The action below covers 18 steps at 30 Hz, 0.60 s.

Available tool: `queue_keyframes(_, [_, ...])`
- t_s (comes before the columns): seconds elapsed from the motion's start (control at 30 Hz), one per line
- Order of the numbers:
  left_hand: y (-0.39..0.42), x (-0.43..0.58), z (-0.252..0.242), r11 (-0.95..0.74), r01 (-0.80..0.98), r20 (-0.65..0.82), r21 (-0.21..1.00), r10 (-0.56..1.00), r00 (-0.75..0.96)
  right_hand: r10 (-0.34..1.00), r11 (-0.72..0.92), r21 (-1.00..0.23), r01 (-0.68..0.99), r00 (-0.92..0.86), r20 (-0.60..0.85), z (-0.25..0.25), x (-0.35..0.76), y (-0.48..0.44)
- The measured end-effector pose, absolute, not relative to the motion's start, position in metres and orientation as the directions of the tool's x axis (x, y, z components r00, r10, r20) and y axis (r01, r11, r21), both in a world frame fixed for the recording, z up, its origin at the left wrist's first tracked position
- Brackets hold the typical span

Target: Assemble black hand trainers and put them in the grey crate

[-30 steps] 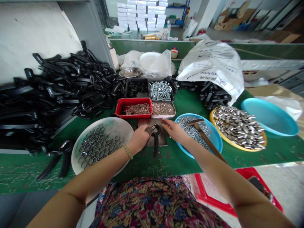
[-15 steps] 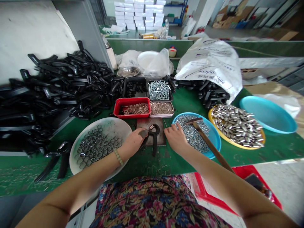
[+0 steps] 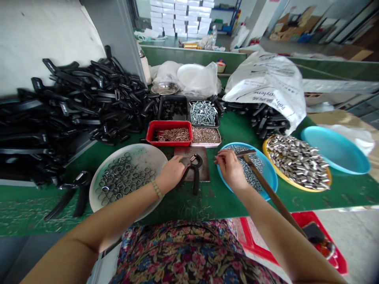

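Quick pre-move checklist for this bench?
1. Black plier handle on steel plate, under left hand: ok, gripped and seated.
2. Right hand pinch: cannot tell, anything held is too small to see.
3. Red tray of small pins: ok, stocked.
4. Hammer: not ok, it lies across blue basin, handle overhanging the table edge.

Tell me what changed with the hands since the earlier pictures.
The right hand has moved rightward over the blue bowl, its fingers pinching a thin pin. The left hand stays on the black tool on the steel plate.
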State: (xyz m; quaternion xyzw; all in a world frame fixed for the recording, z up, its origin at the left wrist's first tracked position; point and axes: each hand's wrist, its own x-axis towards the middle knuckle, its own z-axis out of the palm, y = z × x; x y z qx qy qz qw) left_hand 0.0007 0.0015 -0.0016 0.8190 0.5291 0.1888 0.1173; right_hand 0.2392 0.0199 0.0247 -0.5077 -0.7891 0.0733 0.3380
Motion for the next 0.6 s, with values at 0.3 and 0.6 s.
queue_keyframes(0.3, [0.013,0.011,-0.015,-0.446,0.868,0.243,0.22,0.887,0.394,0.72,0.679,-0.203,0.706,-0.586,0.371,-0.013,0.245,-0.001])
queue_keyframes(0.6, [0.011,0.012,-0.013,-0.488,0.859,0.256,0.157,0.86,0.442,0.776,0.604,-0.189,0.774,-0.519,0.357,0.001,0.271,-0.015])
